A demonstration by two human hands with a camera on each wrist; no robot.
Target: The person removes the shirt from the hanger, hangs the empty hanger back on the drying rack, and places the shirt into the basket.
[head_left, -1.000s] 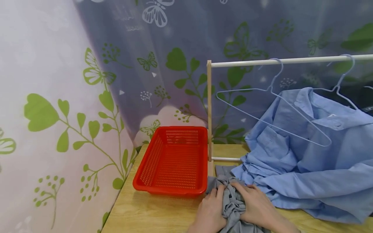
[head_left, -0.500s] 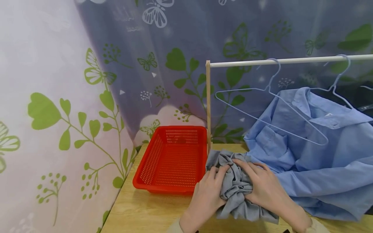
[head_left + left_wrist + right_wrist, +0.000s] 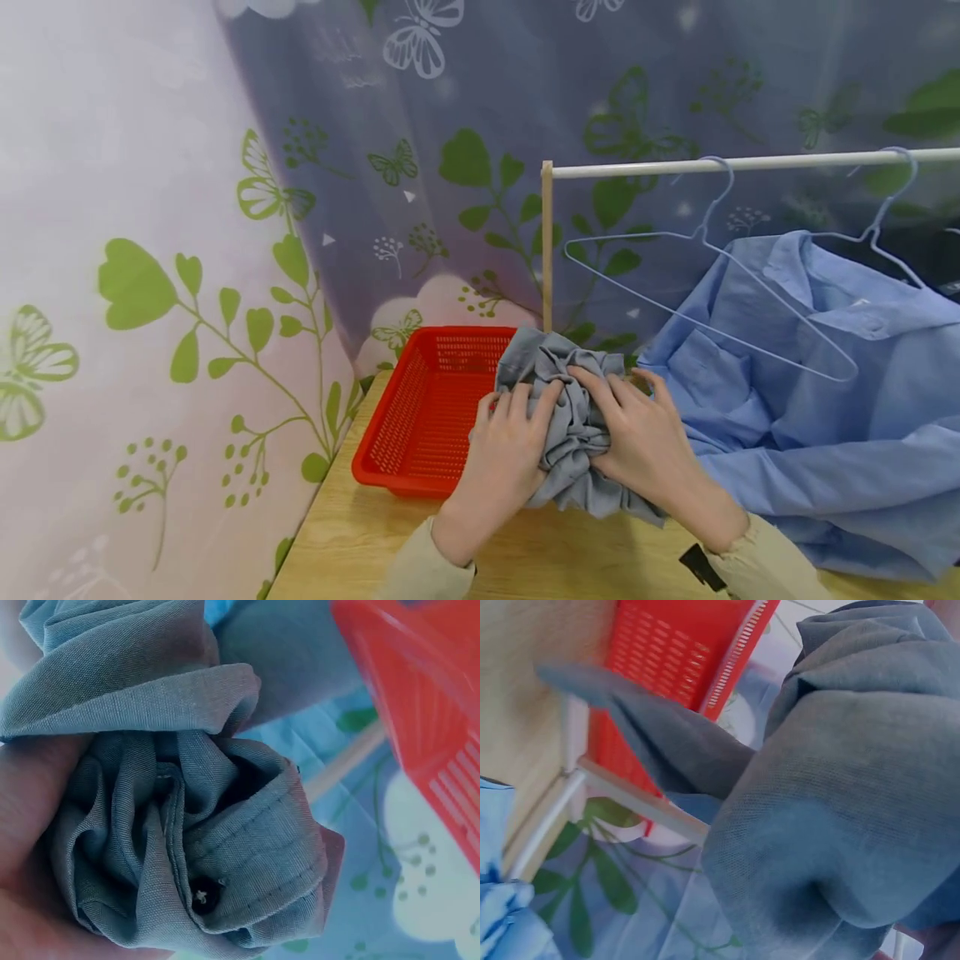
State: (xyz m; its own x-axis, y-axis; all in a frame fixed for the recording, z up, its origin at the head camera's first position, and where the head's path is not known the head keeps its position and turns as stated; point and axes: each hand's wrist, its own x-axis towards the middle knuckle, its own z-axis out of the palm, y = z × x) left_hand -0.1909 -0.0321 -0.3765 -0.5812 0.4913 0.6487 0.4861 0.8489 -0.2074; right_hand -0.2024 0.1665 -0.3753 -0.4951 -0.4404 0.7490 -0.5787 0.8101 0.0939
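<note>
1. White and blue-grey fabric [image 3: 150, 200] printed with green leaves and butterflies fills the far left and runs along behind everything.
2. A pale desk [image 3: 341, 542] with a wood-grain top begins beside it.
3. On the desk sits a bright red, rectangular plastic basket [image 3: 431, 417] with slotted walls; part of its right side is hidden behind cloth.
4. The person's left hand [image 3: 504, 454], in a loose cream sleeve [image 3: 427, 562], has its grip closed into that cloth.
5. Just behind stands a slim, light wooden post [image 3: 547, 250] carrying a long white rail [image 3: 637, 169].
6. Between both hands is the crumpled grey woven garment [image 3: 573, 433], bunched up and held above the desk at the basket's right side; whether it touches the basket I can't tell. A small, dark, round button [image 3: 205, 895] shows among its folds.
7. The right hand [image 3: 640, 431] grips the garment's other side, a black strap [image 3: 701, 567] near its wrist.
8. Further right, a thin pale-blue hanger [image 3: 704, 229] hangs bare from the rail.
9. Next comes a light-blue collared shirt [image 3: 832, 392] on a second, similar hanger [image 3: 876, 225], its sleeve drooping forward.
</note>
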